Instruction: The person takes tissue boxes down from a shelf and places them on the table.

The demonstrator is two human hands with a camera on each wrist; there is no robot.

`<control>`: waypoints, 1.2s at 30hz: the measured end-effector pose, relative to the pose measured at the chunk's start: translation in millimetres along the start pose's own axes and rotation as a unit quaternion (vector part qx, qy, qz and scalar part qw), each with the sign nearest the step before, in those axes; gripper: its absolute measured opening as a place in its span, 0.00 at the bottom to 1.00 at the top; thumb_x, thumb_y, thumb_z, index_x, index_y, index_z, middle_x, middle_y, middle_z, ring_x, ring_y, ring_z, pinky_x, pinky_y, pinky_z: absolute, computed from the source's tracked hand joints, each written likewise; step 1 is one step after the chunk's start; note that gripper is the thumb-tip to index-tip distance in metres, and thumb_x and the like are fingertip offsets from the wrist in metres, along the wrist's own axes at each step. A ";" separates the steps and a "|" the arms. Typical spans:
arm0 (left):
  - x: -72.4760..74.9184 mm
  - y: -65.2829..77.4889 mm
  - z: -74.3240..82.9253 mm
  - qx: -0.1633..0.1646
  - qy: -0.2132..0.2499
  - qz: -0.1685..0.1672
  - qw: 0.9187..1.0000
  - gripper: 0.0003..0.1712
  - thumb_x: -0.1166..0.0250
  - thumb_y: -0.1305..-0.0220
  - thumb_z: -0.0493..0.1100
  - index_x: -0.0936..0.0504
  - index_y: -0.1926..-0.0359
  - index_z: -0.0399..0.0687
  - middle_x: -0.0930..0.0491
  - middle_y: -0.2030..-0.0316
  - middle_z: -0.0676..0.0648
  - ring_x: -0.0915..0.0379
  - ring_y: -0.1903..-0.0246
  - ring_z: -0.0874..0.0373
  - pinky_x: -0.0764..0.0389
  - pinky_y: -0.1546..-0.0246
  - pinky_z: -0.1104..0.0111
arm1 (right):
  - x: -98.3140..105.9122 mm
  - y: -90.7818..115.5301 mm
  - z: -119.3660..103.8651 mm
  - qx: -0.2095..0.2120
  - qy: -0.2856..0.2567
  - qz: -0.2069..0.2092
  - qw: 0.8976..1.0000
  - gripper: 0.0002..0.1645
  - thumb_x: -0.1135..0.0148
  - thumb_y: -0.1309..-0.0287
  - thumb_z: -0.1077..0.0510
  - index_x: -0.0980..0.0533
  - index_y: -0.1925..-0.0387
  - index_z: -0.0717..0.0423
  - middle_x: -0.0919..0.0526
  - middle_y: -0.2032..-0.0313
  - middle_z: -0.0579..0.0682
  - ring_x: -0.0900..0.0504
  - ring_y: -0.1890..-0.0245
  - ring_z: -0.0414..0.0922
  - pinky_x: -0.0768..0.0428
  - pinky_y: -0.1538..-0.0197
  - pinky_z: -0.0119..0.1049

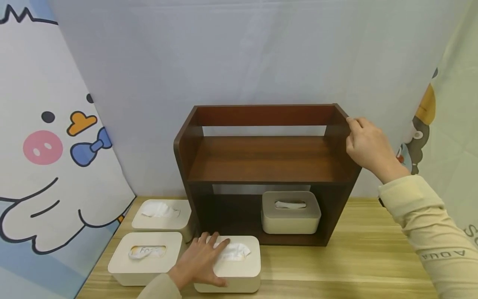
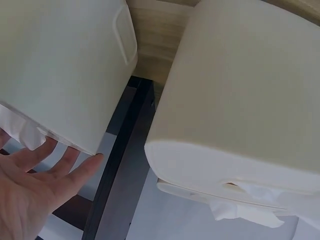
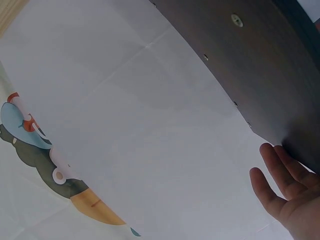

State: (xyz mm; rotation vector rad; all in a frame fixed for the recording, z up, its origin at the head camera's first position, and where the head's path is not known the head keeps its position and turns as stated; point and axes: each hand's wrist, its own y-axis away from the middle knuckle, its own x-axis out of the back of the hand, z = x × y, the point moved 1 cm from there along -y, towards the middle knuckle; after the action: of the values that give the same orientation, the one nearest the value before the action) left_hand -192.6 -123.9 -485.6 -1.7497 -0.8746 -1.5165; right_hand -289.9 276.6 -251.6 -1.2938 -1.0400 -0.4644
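My left hand [image 1: 201, 259] lies over the top of a cream tissue box [image 1: 248, 268], its fingers spread beside the tissue. In the left wrist view, fingertips [image 2: 95, 159] touch the lid edge of that box. A dark brown two-tier wooden shelf [image 1: 269, 160] stands behind it. At the shelf's upper right side panel, my right hand [image 1: 369, 147] rests against the edge. The right wrist view shows loosely extended fingers [image 3: 277, 172] at the panel's outer face [image 3: 260, 70]. Another tissue box [image 1: 291, 220] sits in the lower compartment, towards the right.
Two more cream tissue boxes stand left of the shelf, one nearer the front [image 1: 123, 265] and one behind [image 1: 168, 222]. Everything stands on a light wood-grain table [image 1: 373, 257]. A pale cloth [image 1: 261, 54] hangs behind, with a cartoon-printed cloth [image 1: 71, 187] at left.
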 end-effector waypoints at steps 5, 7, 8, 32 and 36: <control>-3.4 2.3 1.7 -0.003 -0.001 0.013 1.000 0.59 0.39 0.72 0.81 0.36 0.38 0.56 0.32 0.43 0.39 0.34 0.48 0.41 0.26 0.57 0.50 | 0.3 0.4 1.3 0.001 0.000 -0.004 1.000 0.26 0.60 0.42 0.66 0.38 0.42 0.75 0.32 0.50 0.72 0.31 0.52 0.67 0.30 0.54 0.59; -4.2 3.0 2.5 -0.005 -0.006 0.021 1.000 0.59 0.39 0.72 0.81 0.36 0.38 0.56 0.33 0.44 0.40 0.34 0.48 0.42 0.26 0.57 0.50 | 0.9 0.7 1.8 0.000 0.000 -0.005 1.000 0.26 0.60 0.41 0.66 0.38 0.42 0.75 0.32 0.50 0.73 0.31 0.52 0.67 0.30 0.54 0.59; -4.2 3.3 2.9 -0.007 -0.008 0.026 1.000 0.60 0.39 0.73 0.81 0.36 0.38 0.56 0.33 0.44 0.40 0.34 0.49 0.42 0.26 0.57 0.50 | 1.1 0.7 1.9 -0.001 0.000 -0.005 1.000 0.26 0.61 0.41 0.66 0.39 0.42 0.75 0.32 0.50 0.73 0.31 0.52 0.67 0.30 0.54 0.59; 30.2 -16.4 -0.3 0.006 0.017 -0.049 0.999 0.57 0.50 0.63 0.83 0.36 0.36 0.54 0.24 0.53 0.46 0.27 0.56 0.46 0.30 0.55 0.50 | 0.6 -1.0 0.7 -0.006 0.001 0.001 1.000 0.26 0.59 0.42 0.65 0.37 0.42 0.74 0.31 0.50 0.71 0.31 0.52 0.66 0.30 0.53 0.59; 34.5 -25.8 2.8 0.009 0.029 -0.059 0.998 0.54 0.52 0.59 0.82 0.35 0.36 0.54 0.24 0.51 0.48 0.28 0.53 0.46 0.30 0.53 0.49 | 0.0 -0.8 1.0 -0.005 0.001 0.002 1.000 0.26 0.59 0.42 0.65 0.37 0.42 0.74 0.31 0.50 0.71 0.30 0.52 0.66 0.30 0.53 0.59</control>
State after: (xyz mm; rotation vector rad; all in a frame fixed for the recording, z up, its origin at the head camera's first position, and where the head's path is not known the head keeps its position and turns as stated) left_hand -208.6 -104.7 -450.3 -1.6580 -0.9726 -1.6225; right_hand -290.9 277.3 -251.3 -1.3048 -1.0339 -0.4682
